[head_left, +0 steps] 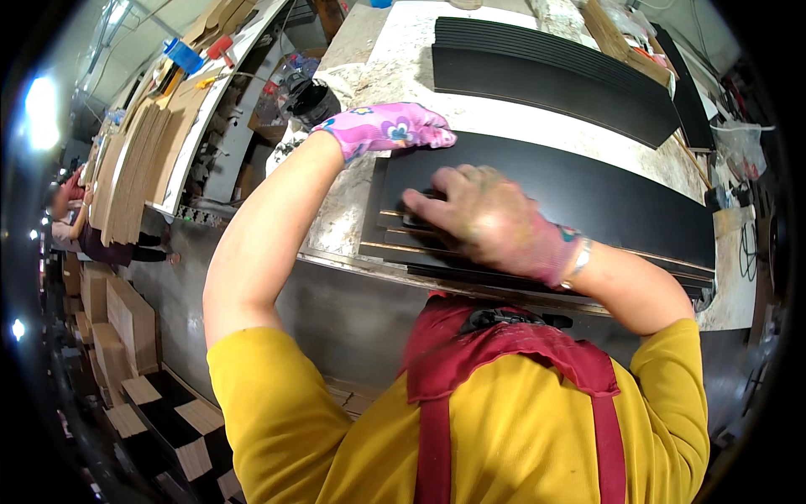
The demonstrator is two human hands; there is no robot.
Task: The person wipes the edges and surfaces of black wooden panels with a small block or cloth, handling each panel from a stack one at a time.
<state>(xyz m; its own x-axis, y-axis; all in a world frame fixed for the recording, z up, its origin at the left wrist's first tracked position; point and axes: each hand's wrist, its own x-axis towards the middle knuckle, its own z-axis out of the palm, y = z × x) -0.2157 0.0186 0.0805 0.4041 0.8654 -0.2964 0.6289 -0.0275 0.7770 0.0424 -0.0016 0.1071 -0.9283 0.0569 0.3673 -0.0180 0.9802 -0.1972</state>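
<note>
Head view: black boards [604, 202] are stacked on the table [336, 235].
Left hand [395, 128]: curled at the boards' far edge; grip cannot be told.
Right hand [495, 220]: blurred, part-bent over the near edge; grip cannot be told.

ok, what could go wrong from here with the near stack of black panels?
1. Slip: the near stack of black panels has uneven edges and lies close to the near edge of the worktable, so a push that way might tip or slide a panel off.
2. Pinch: the right hand is over the stepped panel edges; a shifting panel could catch fingers.
3. Scuffing: the worktable is stained, so grit there might mark the dark faces.
</note>
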